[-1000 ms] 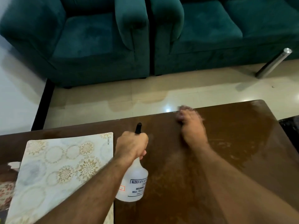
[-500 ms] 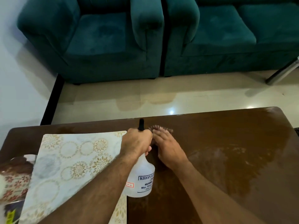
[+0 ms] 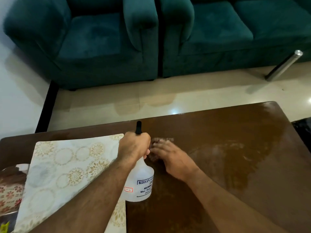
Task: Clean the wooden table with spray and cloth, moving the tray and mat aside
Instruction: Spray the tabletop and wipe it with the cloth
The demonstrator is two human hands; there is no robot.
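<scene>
Left hand [image 3: 133, 147] grips translucent white plastic spray bottle [image 3: 140, 182] beside patterned cream mat [image 3: 67, 165]. Right hand [image 3: 170, 155], blurred, lies flat on wet brown wooden table [image 3: 235, 165]; cloth unseen. Advice: overlap strokes, reach edges.

My right hand [image 3: 170, 158] swept from the table's [image 3: 235, 165] far edge at 12 o'clock back beside my left hand [image 3: 134, 147]; its fingers now motion-blurred.

Both forearms are bare to the frame's edge, no sleeve showing, each with fine dark hair. The left hand [image 3: 133, 148] and the right hand [image 3: 171, 158] show no glove; the right fingers [image 3: 162, 142] are motion-blurred.
</scene>
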